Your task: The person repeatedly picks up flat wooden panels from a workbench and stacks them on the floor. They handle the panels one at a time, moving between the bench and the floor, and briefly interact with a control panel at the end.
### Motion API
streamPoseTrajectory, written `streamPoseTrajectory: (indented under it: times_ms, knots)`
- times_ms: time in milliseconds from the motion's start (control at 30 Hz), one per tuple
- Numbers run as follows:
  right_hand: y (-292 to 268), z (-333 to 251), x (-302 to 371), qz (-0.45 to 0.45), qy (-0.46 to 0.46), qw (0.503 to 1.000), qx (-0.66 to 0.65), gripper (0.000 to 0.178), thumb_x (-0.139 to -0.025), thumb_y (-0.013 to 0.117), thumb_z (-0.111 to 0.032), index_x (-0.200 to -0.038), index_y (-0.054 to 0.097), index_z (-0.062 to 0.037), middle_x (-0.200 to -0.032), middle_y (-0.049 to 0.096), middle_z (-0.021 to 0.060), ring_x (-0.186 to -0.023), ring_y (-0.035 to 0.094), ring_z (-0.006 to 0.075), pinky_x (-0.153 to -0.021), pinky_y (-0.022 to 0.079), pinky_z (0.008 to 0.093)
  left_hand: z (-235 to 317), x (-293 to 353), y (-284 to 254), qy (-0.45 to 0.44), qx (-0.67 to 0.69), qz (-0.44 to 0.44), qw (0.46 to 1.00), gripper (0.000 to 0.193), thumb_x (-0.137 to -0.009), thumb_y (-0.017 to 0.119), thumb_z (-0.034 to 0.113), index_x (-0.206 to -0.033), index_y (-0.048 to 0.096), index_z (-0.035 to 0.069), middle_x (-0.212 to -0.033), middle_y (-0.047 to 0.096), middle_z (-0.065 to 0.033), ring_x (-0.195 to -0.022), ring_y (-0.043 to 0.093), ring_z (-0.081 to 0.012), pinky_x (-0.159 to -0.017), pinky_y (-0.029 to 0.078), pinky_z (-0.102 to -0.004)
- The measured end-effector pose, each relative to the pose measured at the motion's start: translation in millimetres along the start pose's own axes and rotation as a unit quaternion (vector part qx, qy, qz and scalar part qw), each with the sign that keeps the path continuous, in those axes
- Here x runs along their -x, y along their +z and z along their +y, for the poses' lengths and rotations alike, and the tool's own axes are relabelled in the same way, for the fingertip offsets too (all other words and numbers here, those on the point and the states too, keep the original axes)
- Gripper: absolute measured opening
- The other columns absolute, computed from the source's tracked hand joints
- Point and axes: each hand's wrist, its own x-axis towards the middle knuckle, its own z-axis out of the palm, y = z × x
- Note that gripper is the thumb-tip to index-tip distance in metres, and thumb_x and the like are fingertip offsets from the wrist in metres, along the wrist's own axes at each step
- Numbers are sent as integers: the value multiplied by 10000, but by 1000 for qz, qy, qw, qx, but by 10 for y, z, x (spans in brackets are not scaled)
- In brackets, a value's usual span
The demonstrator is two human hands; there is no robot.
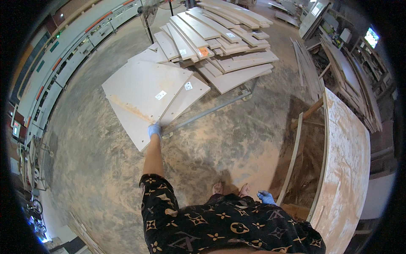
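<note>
My left hand, in a light blue glove, reaches forward and is closed on the near corner of a pale wooden panel. This panel has a white label, small holes and a streak of sawdust along its near side. Another pale panel with a label sticks out from under it on the right, and part of one more shows at the near left. My right hand, also gloved in blue, hangs by my side near the worktable, its fingers curled with nothing visible in them.
Long boards are piled behind the panels, on a wheeled metal frame. A dusty worktable stands close on my right. Long machinery runs along the left, a fan stands at the back, and planks lie at the right.
</note>
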Motion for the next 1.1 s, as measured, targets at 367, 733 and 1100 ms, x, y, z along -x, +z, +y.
streamPoseTrajectory:
  times_ms: [367,733,1100]
  knots:
    - [105,-702,45,39,-73,992,-90,227,-855,618,-235,-942,593,-27,-824,610,80,-774,536,155,-714,438,293,17,708,348,304,-126,-39,944,507,-791,670,238,-1219,494,32,-1003,567,-114,-881,529,-207,-813,443,-306]
    - [100,-179,381,79,96,964,-237,276,-852,631,-176,-1045,583,15,-905,613,49,-804,541,122,-727,452,250,-636,-33,324,-156,532,-24,832,538,-848,445,582,-1118,538,126,-995,633,-45,-756,610,-220,-610,535,-350]
    - [20,-323,230,23,28,994,-106,284,-861,613,-186,-1068,583,5,-839,614,53,-741,535,123,-659,445,270,-847,-235,319,-154,470,-11,869,504,-859,432,586,-1118,525,164,-1026,616,-28,-761,598,-157,-516,477,-287]
